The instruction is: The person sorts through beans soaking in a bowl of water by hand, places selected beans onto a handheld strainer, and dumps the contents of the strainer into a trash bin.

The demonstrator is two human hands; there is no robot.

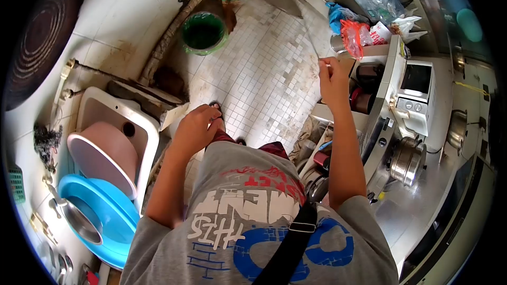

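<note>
My left hand (196,126) hangs near my left thigh, beside the sink, its fingers loosely bent and slightly apart; I see nothing in it. Farther forward on the other side, my right hand (334,82) is closed with thumb and fingers pinched together. A thin rod (310,38) runs from those fingertips to a flat grey shape (283,1) over the tiled floor (259,58); what that shape is stays unclear. Colourful plastic bags (356,34) lie beyond my right hand.
A green-lined bin (203,32) stands by the left wall. At left are a sink (150,121), a pink basin (103,153) and a blue basin (116,206). A steel pot (406,162) sits on the right counter (409,211), near a white appliance (417,95). Open shelves (362,121) border the floor.
</note>
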